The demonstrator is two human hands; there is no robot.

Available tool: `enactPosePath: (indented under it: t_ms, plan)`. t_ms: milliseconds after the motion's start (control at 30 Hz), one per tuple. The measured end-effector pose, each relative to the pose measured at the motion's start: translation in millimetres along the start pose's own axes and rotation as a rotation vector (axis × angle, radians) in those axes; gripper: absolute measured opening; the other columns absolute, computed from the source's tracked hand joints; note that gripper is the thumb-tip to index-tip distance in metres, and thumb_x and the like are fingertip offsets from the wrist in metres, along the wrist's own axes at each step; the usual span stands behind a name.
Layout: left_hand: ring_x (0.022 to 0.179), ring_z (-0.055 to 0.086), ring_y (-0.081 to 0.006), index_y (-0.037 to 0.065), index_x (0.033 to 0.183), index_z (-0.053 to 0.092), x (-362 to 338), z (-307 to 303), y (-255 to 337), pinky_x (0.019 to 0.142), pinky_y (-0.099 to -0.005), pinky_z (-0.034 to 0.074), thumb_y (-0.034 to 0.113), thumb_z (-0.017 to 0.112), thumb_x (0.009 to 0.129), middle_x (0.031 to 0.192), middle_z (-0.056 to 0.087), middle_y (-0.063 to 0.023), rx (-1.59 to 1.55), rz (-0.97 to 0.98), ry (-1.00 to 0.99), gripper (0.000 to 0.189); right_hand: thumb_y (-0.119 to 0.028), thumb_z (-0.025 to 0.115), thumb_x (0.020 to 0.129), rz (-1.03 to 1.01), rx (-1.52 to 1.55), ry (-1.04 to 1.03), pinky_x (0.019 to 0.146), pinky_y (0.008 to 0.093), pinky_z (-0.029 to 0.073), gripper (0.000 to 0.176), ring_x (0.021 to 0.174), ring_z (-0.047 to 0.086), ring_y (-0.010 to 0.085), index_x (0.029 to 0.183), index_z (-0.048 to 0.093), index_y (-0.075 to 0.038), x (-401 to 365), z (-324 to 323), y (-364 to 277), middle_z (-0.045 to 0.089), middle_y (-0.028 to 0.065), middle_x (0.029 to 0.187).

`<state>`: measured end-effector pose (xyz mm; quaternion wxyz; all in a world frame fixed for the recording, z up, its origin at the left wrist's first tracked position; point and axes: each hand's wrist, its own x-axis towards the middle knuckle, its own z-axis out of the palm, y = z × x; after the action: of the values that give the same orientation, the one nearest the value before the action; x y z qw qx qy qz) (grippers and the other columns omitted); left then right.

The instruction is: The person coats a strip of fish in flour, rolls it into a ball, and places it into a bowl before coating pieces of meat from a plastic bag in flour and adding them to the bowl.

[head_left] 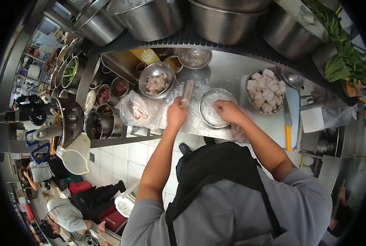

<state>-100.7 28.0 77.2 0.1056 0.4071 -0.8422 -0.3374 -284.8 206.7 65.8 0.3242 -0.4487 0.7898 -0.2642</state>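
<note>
In the head view, I am seeing the left hand [177, 113] closing its fingers round the near end of a long strip of meat [188, 90]. The strip is looking pale and dusted white, and is lying on a floured patch at the middle of the bench [232, 70]. The right hand [228, 111] is resting over the near rim of a steel bowl of flour [201, 107], just beside the strip. Its fingers are curling, possibly pinching flour; I cannot tell. A bowl of raw meat [141, 84] is sitting towards the far edge.
</note>
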Motion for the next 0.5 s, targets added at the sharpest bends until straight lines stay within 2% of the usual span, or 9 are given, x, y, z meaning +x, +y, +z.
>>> enactPosePath:
  t_ms: [100,200,233,300,333,367,400,500]
  plan:
    - [0.097,0.069,-0.0343,0.003,0.123,0.062,0,45,26,0.086,-0.0387,0.053,0.019,0.067,0.088,0.107,0.071,-0.0204,-0.513,0.071,-0.145,0.039,-0.014,0.067,0.088,-0.048,0.686,0.021,0.081,0.0379,0.054,0.035,0.090,0.069,0.0228,0.120,0.063,0.000,5,20,8,0.070,0.0164,0.101]
    - [0.088,0.068,-0.0300,0.003,0.116,0.068,-7,56,41,0.081,-0.0362,0.052,0.020,0.067,0.089,0.108,0.068,-0.0192,-0.250,0.280,-0.046,0.032,-0.013,0.069,0.089,0.032,0.956,-0.082,0.080,0.0346,0.054,0.039,0.090,0.066,0.0137,0.125,0.061,0.000,15,21,14,0.070,0.0145,0.101]
    - [0.087,0.068,-0.0298,0.003,0.116,0.069,-8,54,37,0.081,-0.0362,0.052,0.021,0.067,0.089,0.109,0.068,-0.0190,-0.227,0.270,0.005,0.032,-0.016,0.072,0.085,0.131,0.569,0.002,0.084,0.0385,0.054,0.039,0.093,0.069,0.0230,0.120,0.064,-0.002,20,21,16,0.069,0.0157,0.109]
    - [0.086,0.068,-0.0293,0.003,0.115,0.069,-11,40,19,0.080,-0.0363,0.052,0.022,0.067,0.090,0.110,0.067,-0.0185,-0.178,0.244,0.101,0.032,-0.017,0.072,0.082,0.014,0.092,0.077,0.087,0.0417,0.053,0.038,0.096,0.068,0.0308,0.117,0.067,-0.003,19,22,17,0.068,0.0171,0.112]
    - [0.083,0.067,-0.0278,0.002,0.114,0.070,-12,32,8,0.078,-0.0361,0.052,0.022,0.067,0.089,0.106,0.069,-0.0176,-0.228,0.125,0.095,0.031,-0.018,0.072,0.081,-0.046,-0.146,0.115,0.089,0.0433,0.052,0.037,0.098,0.067,0.0347,0.115,0.068,-0.004,18,23,17,0.068,0.0178,0.113]
    - [0.086,0.068,-0.0298,0.002,0.113,0.070,-13,28,-11,0.080,-0.0372,0.052,0.022,0.066,0.089,0.107,0.069,-0.0182,-0.274,0.052,0.087,0.031,-0.018,0.073,0.075,-0.141,-0.263,0.177,0.090,0.0448,0.050,0.038,0.099,0.064,0.0422,0.110,0.070,-0.005,20,33,23,0.068,0.0189,0.108]
    - [0.088,0.068,-0.0318,0.002,0.112,0.069,-15,24,-27,0.082,-0.0383,0.052,0.022,0.065,0.089,0.108,0.068,-0.0188,-0.320,-0.021,0.083,0.030,-0.017,0.073,0.075,-0.159,-0.309,0.122,0.090,0.0452,0.050,0.038,0.098,0.064,0.0423,0.110,0.070,-0.005,23,41,29,0.068,0.0190,0.108]
    - [0.083,0.068,-0.0275,0.003,0.112,0.069,-31,4,-45,0.080,-0.0365,0.052,0.023,0.065,0.089,0.102,0.070,-0.0176,-0.354,-0.144,0.073,0.031,-0.014,0.071,0.075,-0.167,-0.364,-0.008,0.089,0.0444,0.050,0.038,0.095,0.065,0.0400,0.112,0.069,-0.005,35,51,34,0.068,0.0180,0.106]
